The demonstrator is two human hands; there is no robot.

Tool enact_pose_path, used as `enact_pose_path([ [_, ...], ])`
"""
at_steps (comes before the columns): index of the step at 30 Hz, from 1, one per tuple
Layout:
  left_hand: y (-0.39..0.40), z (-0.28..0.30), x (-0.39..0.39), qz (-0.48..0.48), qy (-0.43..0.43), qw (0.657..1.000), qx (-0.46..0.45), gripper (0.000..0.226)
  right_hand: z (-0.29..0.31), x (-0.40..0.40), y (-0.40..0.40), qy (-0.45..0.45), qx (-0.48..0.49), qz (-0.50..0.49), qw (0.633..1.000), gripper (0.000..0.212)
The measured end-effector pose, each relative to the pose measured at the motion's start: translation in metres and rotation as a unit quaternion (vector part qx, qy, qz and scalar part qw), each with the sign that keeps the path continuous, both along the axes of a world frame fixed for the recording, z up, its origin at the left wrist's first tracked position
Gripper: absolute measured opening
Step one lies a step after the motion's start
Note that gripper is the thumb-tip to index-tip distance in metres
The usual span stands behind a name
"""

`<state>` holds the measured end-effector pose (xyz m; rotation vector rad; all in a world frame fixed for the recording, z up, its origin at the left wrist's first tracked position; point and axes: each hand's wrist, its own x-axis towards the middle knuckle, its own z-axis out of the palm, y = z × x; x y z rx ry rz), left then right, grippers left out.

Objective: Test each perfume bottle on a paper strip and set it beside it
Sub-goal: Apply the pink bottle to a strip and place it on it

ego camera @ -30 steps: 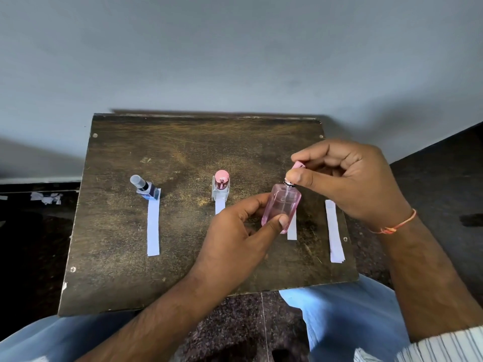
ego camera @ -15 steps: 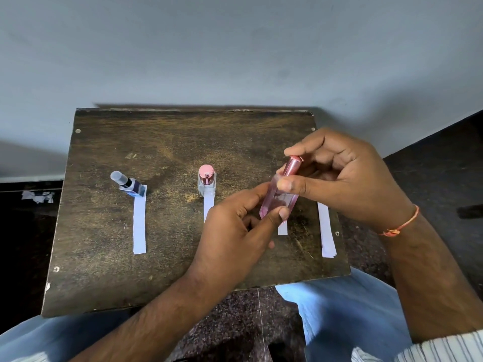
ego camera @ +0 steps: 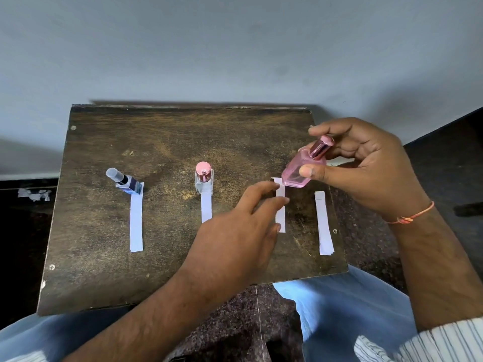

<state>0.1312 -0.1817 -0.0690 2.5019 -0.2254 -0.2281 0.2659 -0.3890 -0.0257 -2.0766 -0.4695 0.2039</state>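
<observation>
My right hand (ego camera: 366, 168) holds a pink perfume bottle (ego camera: 300, 171) with a pink cap, tilted, just above the far end of the third paper strip (ego camera: 281, 205). My left hand (ego camera: 240, 231) rests on that strip, fingers spread, covering part of it. A small dark bottle with a clear cap (ego camera: 122, 180) stands at the top of the first strip (ego camera: 136, 223). A clear bottle with a pink cap (ego camera: 204, 180) stands at the top of the second strip (ego camera: 206, 207). A fourth strip (ego camera: 323, 223) lies bare at the right.
Everything sits on a small dark wooden board (ego camera: 170, 142) across my lap, with a grey wall right behind it. Dark floor lies on both sides, with a scrap of paper (ego camera: 34, 194) at the left.
The cap went back onto the pink bottle. My left hand let go of the bottle and dropped onto the third strip; my right hand alone now holds the bottle.
</observation>
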Motion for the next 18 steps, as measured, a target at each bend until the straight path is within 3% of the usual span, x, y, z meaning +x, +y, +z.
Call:
enact_pose_path([
  [6,0.001,0.001,0.002,-0.047,0.026,0.996,0.074,0.05,-0.01,-0.001,0.004,0.008,-0.023,0.01,1.0,0.052],
  [18,-0.003,-0.01,0.001,-0.079,0.029,0.993,0.086,0.053,-0.025,-0.004,0.013,-0.001,-0.036,0.042,0.998,0.046],
])
